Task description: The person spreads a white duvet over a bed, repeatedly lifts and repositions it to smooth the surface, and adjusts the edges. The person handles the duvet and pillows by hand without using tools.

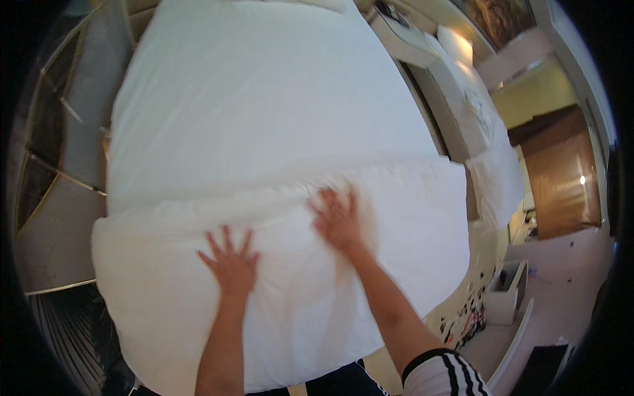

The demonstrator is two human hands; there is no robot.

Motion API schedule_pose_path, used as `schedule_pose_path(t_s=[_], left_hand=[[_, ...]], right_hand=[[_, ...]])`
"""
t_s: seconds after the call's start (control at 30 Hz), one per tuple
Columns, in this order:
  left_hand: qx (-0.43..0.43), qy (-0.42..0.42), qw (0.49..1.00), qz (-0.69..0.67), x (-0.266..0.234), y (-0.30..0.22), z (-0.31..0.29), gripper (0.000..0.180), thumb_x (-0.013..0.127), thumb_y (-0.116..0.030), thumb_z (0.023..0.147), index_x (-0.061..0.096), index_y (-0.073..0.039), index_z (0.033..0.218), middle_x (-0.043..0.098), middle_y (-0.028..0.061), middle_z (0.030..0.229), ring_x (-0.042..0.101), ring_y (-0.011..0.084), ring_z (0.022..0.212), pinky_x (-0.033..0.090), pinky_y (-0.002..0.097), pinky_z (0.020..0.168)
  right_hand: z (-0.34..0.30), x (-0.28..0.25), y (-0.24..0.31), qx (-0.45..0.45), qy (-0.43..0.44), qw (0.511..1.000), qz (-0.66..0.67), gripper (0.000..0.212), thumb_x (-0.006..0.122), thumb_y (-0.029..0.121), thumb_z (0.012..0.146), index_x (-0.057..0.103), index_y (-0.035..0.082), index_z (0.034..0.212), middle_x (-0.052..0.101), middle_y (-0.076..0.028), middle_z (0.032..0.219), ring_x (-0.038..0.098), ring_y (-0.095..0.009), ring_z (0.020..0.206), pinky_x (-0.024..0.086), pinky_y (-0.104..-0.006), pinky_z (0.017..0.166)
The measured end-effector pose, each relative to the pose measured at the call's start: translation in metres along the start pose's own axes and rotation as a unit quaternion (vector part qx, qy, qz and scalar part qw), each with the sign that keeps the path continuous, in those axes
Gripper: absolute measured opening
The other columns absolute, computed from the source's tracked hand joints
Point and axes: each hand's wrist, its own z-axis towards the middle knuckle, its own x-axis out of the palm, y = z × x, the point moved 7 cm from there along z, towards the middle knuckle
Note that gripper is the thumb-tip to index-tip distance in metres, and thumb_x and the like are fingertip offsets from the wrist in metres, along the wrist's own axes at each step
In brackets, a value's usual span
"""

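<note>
A white duvet (409, 224) lies folded across the near end of a bed, its far edge running from side to side. Beyond that edge stretches a smooth white sheet (264, 99). My left hand (232, 264) rests on the duvet with fingers spread, left of the middle. Farther up and to the right, my right hand (338, 221) is on the duvet close to its far edge, fingers spread and slightly blurred. Neither hand holds anything. Small wrinkles show in the cloth around both hands.
To the right, past a narrow gap, stands a second bed with white bedding (492, 178). A brown curtain (561, 175) hangs at the far right. A white open cabinet (505, 297) stands low at the right. Grey panels (92, 119) line the left.
</note>
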Motion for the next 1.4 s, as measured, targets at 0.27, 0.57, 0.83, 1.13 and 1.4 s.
schedule_pose_path(t_s=[0.27,0.57,0.83,1.13,1.4], left_hand=[[-0.274,-0.012,0.956,0.102,0.022,-0.078,0.071,0.058,0.031,-0.046,0.095,0.013,-0.024,0.146,0.005,0.0174,0.150,0.006,0.0452,0.135,0.014,0.0660,0.100],[0.176,0.028,0.981,0.076,0.082,-0.412,-0.019,0.067,0.053,-0.044,0.085,0.026,-0.025,0.143,0.011,0.0176,0.150,0.008,0.0403,0.137,0.009,0.0670,0.101],[0.130,-0.008,0.983,0.127,0.089,-0.423,-0.020,0.060,0.044,-0.041,0.091,0.020,-0.026,0.144,0.005,0.0170,0.150,0.005,0.0412,0.137,0.009,0.0680,0.100],[0.238,0.119,0.962,0.058,0.113,-0.465,-0.237,0.061,0.047,-0.036,0.089,0.025,-0.017,0.143,0.009,0.0195,0.149,0.005,0.0440,0.136,0.004,0.0648,0.103],[0.163,0.153,0.970,0.092,0.125,-0.478,-0.238,0.059,0.041,-0.040,0.091,0.022,-0.025,0.144,-0.002,0.0208,0.150,-0.005,0.0466,0.135,0.003,0.0693,0.099]], right_hand=[[-0.078,0.033,-0.264,0.233,-0.108,0.966,0.005,0.049,0.035,0.040,0.093,0.035,0.025,0.139,0.022,-0.017,0.147,0.018,-0.027,0.137,0.004,-0.0595,0.106],[-0.295,0.068,-0.280,0.161,0.069,0.961,0.213,0.047,0.052,0.041,0.084,0.046,0.036,0.130,0.029,-0.005,0.146,0.021,-0.021,0.137,0.008,-0.0554,0.109],[-0.533,0.115,-0.501,0.631,0.080,0.764,0.106,0.049,0.036,0.045,0.093,0.027,0.036,0.141,0.020,-0.012,0.149,0.017,-0.030,0.137,0.012,-0.0570,0.106],[-0.472,0.029,-0.180,0.264,-0.041,0.927,0.263,0.052,0.049,0.034,0.087,0.036,0.029,0.137,0.025,-0.010,0.147,0.017,-0.027,0.138,0.010,-0.0597,0.106],[-0.488,0.041,-0.257,0.216,-0.098,0.931,0.277,0.049,0.054,0.038,0.084,0.043,0.035,0.132,0.028,-0.002,0.146,0.024,-0.026,0.135,0.016,-0.0561,0.108]])
